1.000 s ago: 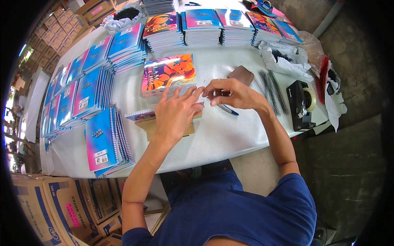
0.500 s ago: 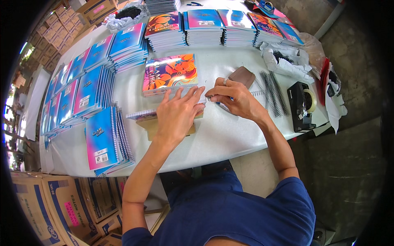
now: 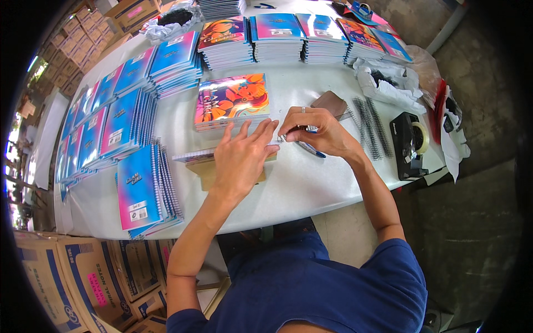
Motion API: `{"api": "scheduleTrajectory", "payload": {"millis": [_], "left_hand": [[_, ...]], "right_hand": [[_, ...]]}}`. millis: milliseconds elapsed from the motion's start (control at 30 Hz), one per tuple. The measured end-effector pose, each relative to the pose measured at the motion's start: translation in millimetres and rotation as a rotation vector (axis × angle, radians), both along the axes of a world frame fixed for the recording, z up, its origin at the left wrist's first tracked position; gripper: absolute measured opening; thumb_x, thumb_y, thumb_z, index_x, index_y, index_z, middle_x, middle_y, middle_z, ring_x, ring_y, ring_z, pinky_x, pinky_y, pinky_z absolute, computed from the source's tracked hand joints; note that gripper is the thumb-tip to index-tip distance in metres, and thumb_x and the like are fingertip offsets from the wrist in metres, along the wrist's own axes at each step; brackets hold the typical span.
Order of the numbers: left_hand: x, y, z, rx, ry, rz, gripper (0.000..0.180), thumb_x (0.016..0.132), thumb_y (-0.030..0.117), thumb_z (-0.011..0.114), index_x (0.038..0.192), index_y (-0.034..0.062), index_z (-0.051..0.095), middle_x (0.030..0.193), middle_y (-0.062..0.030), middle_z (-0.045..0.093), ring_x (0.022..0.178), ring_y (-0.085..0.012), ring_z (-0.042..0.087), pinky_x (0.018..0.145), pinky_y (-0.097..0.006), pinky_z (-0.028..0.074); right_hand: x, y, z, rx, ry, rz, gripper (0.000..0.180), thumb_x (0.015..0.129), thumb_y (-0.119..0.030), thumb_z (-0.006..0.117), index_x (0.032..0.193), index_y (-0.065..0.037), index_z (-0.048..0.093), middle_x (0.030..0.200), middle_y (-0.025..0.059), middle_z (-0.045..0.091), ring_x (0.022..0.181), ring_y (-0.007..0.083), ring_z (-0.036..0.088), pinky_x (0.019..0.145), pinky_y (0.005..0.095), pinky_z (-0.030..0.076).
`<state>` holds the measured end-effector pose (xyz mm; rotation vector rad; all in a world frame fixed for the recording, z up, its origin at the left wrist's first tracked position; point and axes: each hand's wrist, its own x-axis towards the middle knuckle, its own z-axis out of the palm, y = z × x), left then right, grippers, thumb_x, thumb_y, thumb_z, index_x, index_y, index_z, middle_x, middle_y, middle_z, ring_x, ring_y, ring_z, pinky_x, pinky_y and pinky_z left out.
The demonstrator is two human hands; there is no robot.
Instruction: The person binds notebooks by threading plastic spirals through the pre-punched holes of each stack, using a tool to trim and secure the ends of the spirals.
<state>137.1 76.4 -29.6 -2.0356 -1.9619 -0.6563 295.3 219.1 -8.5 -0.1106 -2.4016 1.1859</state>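
Note:
A spiral notebook lies in front of me, its wire-bound edge turned up and a tan board on its near side. My left hand straddles it, fingers spread over the far side and thumb on the near side. At its right end, my right hand is closed around what look like small blue-handled pliers. Their metal tip meets the end of the spine between my fingertips; the exact contact is hidden. Just beyond my left hand sits a stack of orange-covered notebooks.
Blue-pink notebook stacks line the left and far sides. Loose black wire coils, a brown block and a tape dispenser are on the right. Cardboard boxes stand below the table at left.
My right hand has shifted slightly, and more of a blue handle shows beneath it. My left hand stays over the notebook, nearly unmoved.

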Motion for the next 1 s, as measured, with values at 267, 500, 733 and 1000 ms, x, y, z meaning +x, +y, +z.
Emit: {"api": "scheduleTrajectory", "payload": {"millis": [267, 500, 733, 1000], "left_hand": [[0, -1, 0, 0.027, 0.034, -0.011, 0.051, 0.083, 0.032, 0.067, 0.130, 0.0129, 0.059, 0.125, -0.0014, 0.064, 0.118, -0.0274, 0.058, 0.102, -0.047, 0.040], [2, -3, -3, 0.036, 0.036, -0.004, 0.047, 0.086, 0.032, 0.065, 0.129, 0.0146, 0.059, 0.124, -0.0026, 0.065, 0.116, -0.0279, 0.059, 0.103, -0.049, 0.040], [0, 3, 2, -0.006, -0.095, 0.054, 0.049, 0.085, 0.030, 0.068, 0.130, 0.0150, 0.058, 0.121, -0.0067, 0.066, 0.117, -0.0287, 0.060, 0.102, -0.046, 0.042], [6, 4, 9, -0.062, -0.171, 0.001, 0.051, 0.085, 0.031, 0.068, 0.132, 0.0157, 0.057, 0.113, -0.0117, 0.068, 0.104, -0.0293, 0.066, 0.080, -0.042, 0.053]], "right_hand": [[1, -6, 0, -0.021, 0.019, -0.079, 0.011, 0.084, -0.004, 0.068, 0.094, -0.003, 0.069, 0.084, 0.0076, 0.063, 0.077, 0.0233, 0.059, 0.068, 0.0338, 0.046], [8, -8, 1, 0.109, -0.084, -0.010, 0.015, 0.082, -0.001, 0.068, 0.097, -0.002, 0.066, 0.087, 0.0103, 0.062, 0.077, 0.0265, 0.060, 0.068, 0.0370, 0.047], [13, -32, -11, 0.349, -0.121, -0.281, 0.032, 0.082, 0.002, 0.064, 0.112, -0.006, 0.056, 0.093, 0.0117, 0.060, 0.081, 0.0322, 0.063, 0.064, 0.0411, 0.050], [3, -27, -14, 0.569, 0.043, -0.227, 0.016, 0.084, 0.000, 0.058, 0.099, -0.003, 0.055, 0.092, 0.0113, 0.061, 0.074, 0.0335, 0.062, 0.061, 0.0431, 0.048]]}}
